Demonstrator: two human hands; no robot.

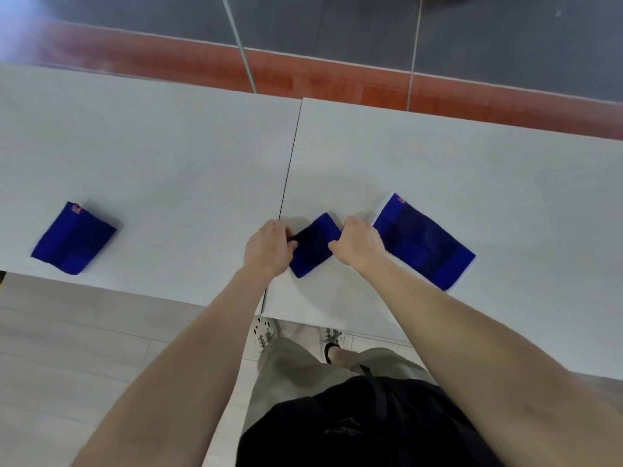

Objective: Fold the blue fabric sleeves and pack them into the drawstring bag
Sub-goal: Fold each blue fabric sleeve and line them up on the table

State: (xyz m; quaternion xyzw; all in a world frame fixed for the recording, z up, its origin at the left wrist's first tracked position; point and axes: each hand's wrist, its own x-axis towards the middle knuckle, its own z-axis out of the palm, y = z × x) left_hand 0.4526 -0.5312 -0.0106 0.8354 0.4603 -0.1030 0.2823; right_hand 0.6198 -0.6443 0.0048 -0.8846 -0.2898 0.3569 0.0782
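A small folded blue sleeve [312, 246] lies on the white table near its front edge. My left hand [269, 249] pinches its left side and my right hand [359, 242] pinches its right side. Just right of my right hand a larger flat blue piece [426, 242] with a white edge and a small red mark lies on the table; I cannot tell whether it is the drawstring bag or a sleeve. Far to the left, another folded blue sleeve [74, 239] with a red mark rests alone.
Two white tables [168, 156] stand side by side with a narrow seam [290, 170] between them, just left of my hands. Beyond the far edge runs a red and grey floor. My legs and shoes show below the front edge.
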